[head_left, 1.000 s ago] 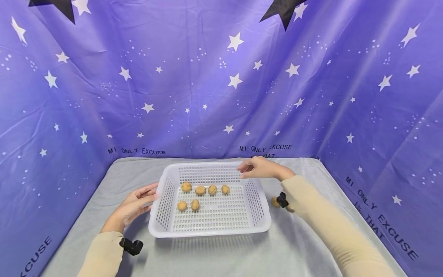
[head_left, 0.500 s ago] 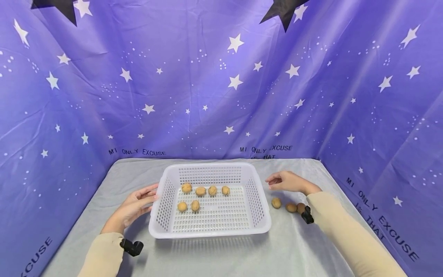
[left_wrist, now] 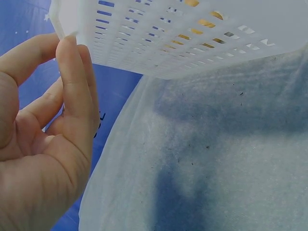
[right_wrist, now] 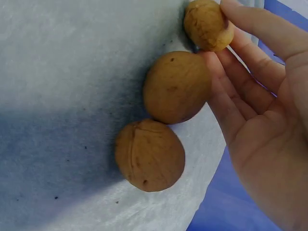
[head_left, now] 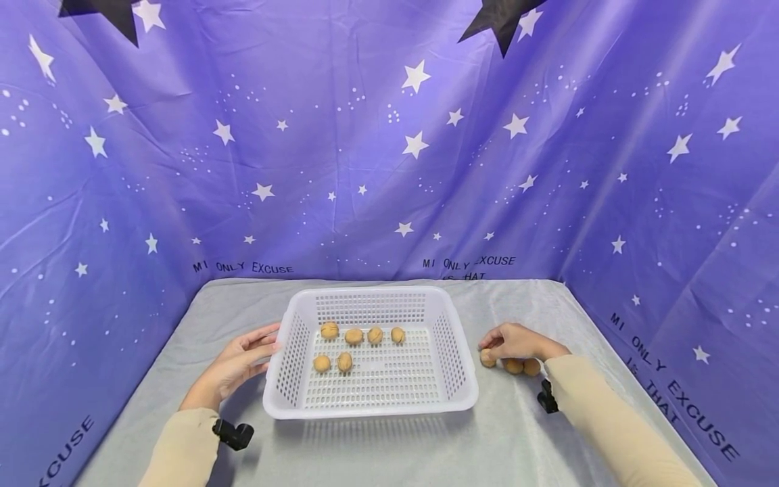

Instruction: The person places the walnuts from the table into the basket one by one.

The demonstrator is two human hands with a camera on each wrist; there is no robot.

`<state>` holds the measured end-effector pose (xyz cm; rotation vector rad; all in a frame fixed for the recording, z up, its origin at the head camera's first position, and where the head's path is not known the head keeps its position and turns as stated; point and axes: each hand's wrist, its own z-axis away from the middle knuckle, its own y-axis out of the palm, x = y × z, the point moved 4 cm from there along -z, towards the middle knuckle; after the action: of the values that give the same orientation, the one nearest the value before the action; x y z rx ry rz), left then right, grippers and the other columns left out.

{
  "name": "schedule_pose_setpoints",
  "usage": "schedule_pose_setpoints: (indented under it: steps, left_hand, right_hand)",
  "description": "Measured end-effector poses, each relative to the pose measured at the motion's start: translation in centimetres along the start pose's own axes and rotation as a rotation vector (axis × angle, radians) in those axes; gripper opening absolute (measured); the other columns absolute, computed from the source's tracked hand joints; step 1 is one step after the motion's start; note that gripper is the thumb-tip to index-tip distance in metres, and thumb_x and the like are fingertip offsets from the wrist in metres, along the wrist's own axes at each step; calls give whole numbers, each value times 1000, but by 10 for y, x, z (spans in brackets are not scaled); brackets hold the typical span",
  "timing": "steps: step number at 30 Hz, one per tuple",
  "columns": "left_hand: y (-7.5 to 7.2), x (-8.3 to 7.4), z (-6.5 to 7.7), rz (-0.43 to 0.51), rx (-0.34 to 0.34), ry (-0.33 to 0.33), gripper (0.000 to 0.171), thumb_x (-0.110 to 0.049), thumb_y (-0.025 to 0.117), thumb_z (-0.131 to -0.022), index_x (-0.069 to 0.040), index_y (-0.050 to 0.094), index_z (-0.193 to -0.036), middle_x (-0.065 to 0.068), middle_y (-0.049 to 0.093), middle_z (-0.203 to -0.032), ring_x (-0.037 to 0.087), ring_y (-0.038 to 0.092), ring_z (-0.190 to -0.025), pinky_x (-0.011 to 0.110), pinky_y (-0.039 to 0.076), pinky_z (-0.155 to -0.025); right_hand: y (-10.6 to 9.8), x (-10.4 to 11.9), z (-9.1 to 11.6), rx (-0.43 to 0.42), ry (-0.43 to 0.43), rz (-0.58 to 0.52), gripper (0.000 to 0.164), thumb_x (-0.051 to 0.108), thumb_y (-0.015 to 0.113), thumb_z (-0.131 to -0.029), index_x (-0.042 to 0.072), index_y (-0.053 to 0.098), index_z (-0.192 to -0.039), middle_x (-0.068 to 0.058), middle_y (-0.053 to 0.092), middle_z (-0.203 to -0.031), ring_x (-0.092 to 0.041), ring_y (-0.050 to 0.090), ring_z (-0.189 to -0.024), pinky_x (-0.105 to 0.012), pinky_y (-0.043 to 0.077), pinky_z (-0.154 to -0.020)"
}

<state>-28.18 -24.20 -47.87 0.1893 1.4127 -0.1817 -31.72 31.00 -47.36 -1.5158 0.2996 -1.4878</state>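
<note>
Since the earlier head frames, the bare right hand [head_left: 517, 341] has moved from the far right corner of the white, rectangular, perforated plastic basket [head_left: 371, 413] down to the grey cloth-covered table [head_left: 365, 453]. The basket and the bare left hand [head_left: 231, 367] hold position.

From my remote station I read the following. Right hand: thumb and fingertips pinch a round, tan, rough-shelled walnut [right_wrist: 204, 24] on the table, just right of the basket. Left hand: thumb and fingers grip the basket's left rim. Six tan walnuts [head_left: 329, 330] lie inside.

Hazards, in my judgement:
1. Slip. Only fingertips bear on a round shell; an off-centre pinch could eject it.
2. Disturbance. An oval brown walnut [right_wrist: 178, 86] sits hard by the fingers, and a seamed brown walnut [right_wrist: 150, 156] touches it. A sideways sweep could set both rolling; I cannot tell whether a finger already touches the nearer one.
3. Tilt. A pull by the left hand could tip or drag the basket and make its contents roll.

Markings: I read black lettering [head_left: 272, 268], "MI ONLY EXCUSE", on the purple star-printed fabric backdrop [head_left: 341, 162]; at right, "IS THAT" follows. I see no brand on the basket.
</note>
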Motion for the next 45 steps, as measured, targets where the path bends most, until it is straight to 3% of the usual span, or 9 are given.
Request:
schedule_pose_setpoints:
  steps: [6, 13, 21, 27, 35, 45]
  left_hand:
    - [0, 0, 0, 2, -3, -1, 69, -11, 69, -96, 0, 34, -154, 9, 60, -133, 14, 64, -108, 37, 54, -89]
    - [0, -2, 0, 7, -2, -5, 69, -11, 69, -96, 0, 34, -154, 10, 60, -135, 14, 64, -108, 37, 54, -89]
    - [-1, -3, 1, -3, -1, -7, 70, -12, 70, -96, 0, 34, -154, 12, 58, -137, 14, 64, -109, 37, 54, -89]
    - [-1, -3, 2, -10, -6, -6, 69, -12, 69, -96, 0, 34, -154, 13, 57, -139, 14, 64, -109, 36, 54, -89]
    - [-2, -3, 4, -9, -9, -4, 69, -12, 69, -96, -1, 34, -154, 14, 56, -140, 13, 63, -109, 36, 54, -89]
    - [-1, -1, 1, -15, -22, -18, 70, -14, 72, -94, -3, 37, -154, 10, 57, -140, 14, 63, -111, 38, 54, -91]
  right_hand:
    - [-4, 4, 3, 11, -19, 15, 28, 24, 76, -89, 5, 76, -109, 2, 74, -98, -12, 61, -84, -36, 48, -86]
    - [-27, 17, 4, -17, -13, 18, 39, 28, 76, -90, 0, 72, -116, -1, 74, -103, -15, 66, -93, -40, 51, -90]
    - [-61, 50, 5, -70, -56, 49, 39, 31, 77, -89, 5, 73, -118, -4, 74, -108, -19, 68, -99, -42, 53, -91]
    - [-70, 76, -2, -74, -74, 67, 40, 32, 78, -89, 7, 73, -119, -2, 74, -107, -18, 69, -100, -41, 53, -90]
    - [-58, 119, -29, -29, -161, 135, 39, 31, 79, -88, 7, 74, -118, 2, 74, -104, -14, 69, -97, -36, 55, -86]
    - [-12, 173, -69, 92, -229, 125, 34, 28, 79, -88, 12, 74, -117, 8, 73, -102, -8, 67, -96, -30, 54, -88]
